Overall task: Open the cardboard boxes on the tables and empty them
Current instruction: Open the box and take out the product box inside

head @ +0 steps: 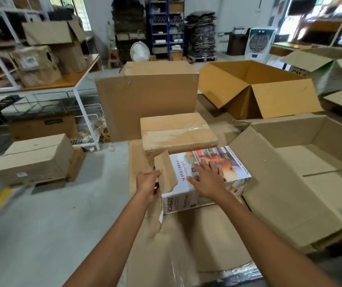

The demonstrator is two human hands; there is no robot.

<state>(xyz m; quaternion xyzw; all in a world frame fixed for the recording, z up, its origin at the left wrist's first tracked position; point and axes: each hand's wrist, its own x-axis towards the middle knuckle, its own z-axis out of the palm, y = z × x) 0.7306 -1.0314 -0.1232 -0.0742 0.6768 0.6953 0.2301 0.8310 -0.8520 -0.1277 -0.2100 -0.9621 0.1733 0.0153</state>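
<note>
Gripping torn cardboard flap (pixel 164 172) at frame centre, left hand (pixel 147 183) curls fingers round flap's left edge. Right hand (pixel 207 180) lies flat on top of printed container box (pixel 178 201), fingers straight and spread, grasping nothing. Flap stands between both hands. Printed container box sits just below taped brown box (pixel 178 131); open carton (pixel 290 172) at right.

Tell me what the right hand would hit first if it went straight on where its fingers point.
The right hand lies flat on the printed container box, pointing away from the person. Going on, it would probably meet the taped cardboard box behind, though the gap is unclear.
</note>
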